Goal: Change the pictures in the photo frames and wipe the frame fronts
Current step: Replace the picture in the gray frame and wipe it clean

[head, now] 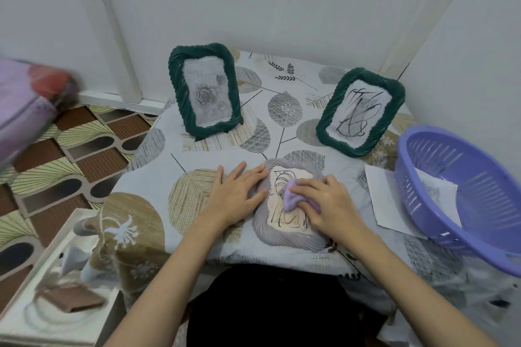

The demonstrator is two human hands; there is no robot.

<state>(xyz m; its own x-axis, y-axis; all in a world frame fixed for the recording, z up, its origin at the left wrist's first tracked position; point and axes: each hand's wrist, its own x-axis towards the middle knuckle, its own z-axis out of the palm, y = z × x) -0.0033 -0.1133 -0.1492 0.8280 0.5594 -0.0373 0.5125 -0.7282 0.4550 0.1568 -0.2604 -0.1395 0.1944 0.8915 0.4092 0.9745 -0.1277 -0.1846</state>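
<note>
A grey rope-edged photo frame [284,236] lies flat on the table near me, with a line drawing behind its front. My right hand [324,203] presses a small lilac cloth [291,196] onto the frame's front, fingers curled over the cloth. My left hand [239,194] lies flat with straight fingers on the frame's left edge. Two dark green frames stand upright farther back: the left one [204,90] holds a rose picture, the right one [361,111] a black scribble drawing.
A purple plastic basket [462,191] sits tilted at the table's right edge, on top of loose white sheets [386,200]. The table wears a leaf-print cloth [174,146]. A white tray [56,290] with paper bits is on the floor to the left.
</note>
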